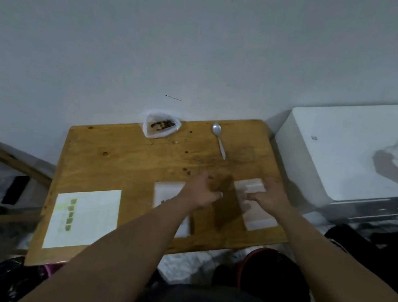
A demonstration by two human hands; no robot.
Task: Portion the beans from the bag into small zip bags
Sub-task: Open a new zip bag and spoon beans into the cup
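Limp, likely slippery zip bags under the right hand want pinching by the zip edge; its grip is unclear, left hand loosely open.

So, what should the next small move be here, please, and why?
Probably lift one zip bag off the pile under the right hand and open it: the spoon lies untouched and the bean bag sits far back on the table.

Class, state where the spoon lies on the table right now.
In the head view the spoon lies untouched at the far right of the table, right of the bean bag and beyond the right hand.
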